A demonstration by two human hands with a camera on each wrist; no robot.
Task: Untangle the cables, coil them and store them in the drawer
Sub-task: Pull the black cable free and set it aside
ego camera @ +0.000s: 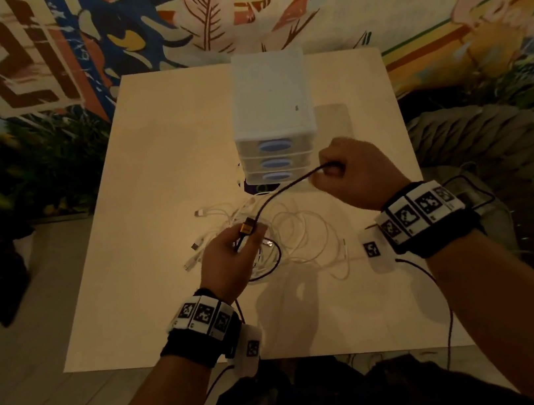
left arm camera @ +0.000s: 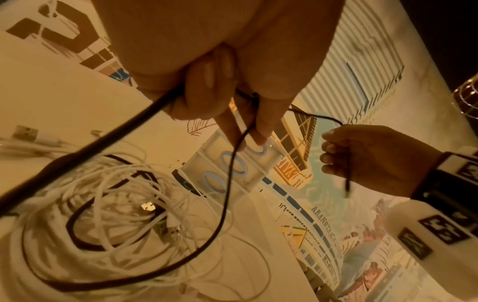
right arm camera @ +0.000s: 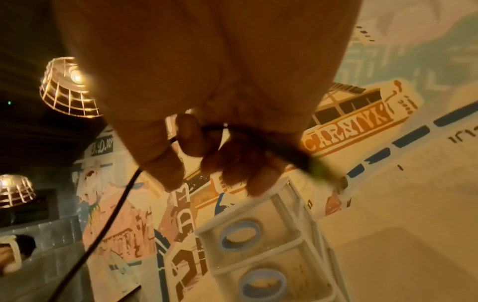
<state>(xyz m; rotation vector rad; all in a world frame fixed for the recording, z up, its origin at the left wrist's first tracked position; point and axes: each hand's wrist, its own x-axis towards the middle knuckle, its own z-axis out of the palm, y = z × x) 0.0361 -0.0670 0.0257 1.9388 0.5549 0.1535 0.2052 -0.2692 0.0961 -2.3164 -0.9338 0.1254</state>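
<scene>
The black cable ran taut-ish between both hands above the table, over the white cables that lay in a loose heap in front of the drawers. The left hand pinched it just behind its yellow plug, fingers curled round it; the right hand was clenched on it further along, near the drawers, with the short far end dangling below the fist in the left wrist view. A black loop still lay threaded among the white strands, so I judged the untangling unfinished. To do it well, the right hand should probably draw slowly and let the cable slip free of the heap, while the left steadies the plug end; a hard pull would likely tighten the white loops or drag them along. All three drawers looked closed. Whether the black loop belonged to the held cable or to a second one could not be told. The right wrist view was blurred around the fingers, and the far connector was too smeared to name.
</scene>
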